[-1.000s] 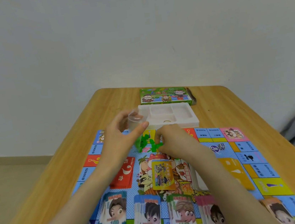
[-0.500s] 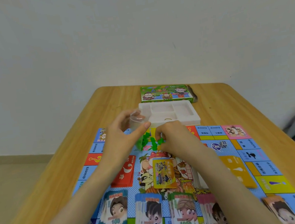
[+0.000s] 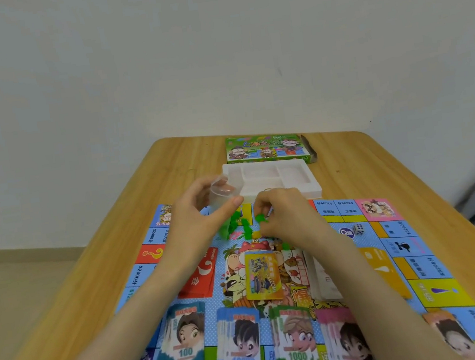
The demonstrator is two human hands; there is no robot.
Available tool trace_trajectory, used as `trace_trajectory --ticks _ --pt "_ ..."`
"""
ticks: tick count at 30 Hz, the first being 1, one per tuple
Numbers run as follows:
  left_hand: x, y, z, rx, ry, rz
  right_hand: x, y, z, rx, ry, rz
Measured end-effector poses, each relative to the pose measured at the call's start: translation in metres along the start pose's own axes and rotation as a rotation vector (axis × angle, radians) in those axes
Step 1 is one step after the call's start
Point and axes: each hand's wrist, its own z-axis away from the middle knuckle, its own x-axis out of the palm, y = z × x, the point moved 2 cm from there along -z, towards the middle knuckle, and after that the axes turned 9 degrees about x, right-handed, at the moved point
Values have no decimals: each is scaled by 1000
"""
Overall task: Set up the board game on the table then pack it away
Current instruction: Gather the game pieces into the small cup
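The colourful game board (image 3: 420, 265) lies flat on the wooden table (image 3: 93, 281). My left hand (image 3: 196, 217) holds a small clear plastic container (image 3: 222, 192) above the board's far edge, with green plastic pieces (image 3: 237, 224) just below it. My right hand (image 3: 285, 215) pinches one green piece (image 3: 261, 217) next to them. Behind both hands sits the white plastic tray (image 3: 302, 181), and beyond it the green game box (image 3: 265, 146). Stacks of play money (image 3: 241, 341) line the near edge.
A yellow card (image 3: 264, 275) lies at the board's centre, a red card stack (image 3: 200, 274) to its left and an orange one (image 3: 381, 266) to its right. A white die (image 3: 358, 229) rests on the board at the right. A white wall stands behind the table.
My right hand has shifted slightly among the green pieces and holds one nearer the container. The left hand keeps the clear container in much the same place.
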Motion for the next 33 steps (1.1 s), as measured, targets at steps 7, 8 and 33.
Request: trace_trajectory --ticks 7,8,33 --pt "4 0 2 1 -36 -12 -30 5 10 94 39 -646" --pt "4 0 2 8 -44 -16 -36 4 13 82 40 -775" --pt "7 5 3 45 -89 -56 -34 -39 27 -215 221 -688"
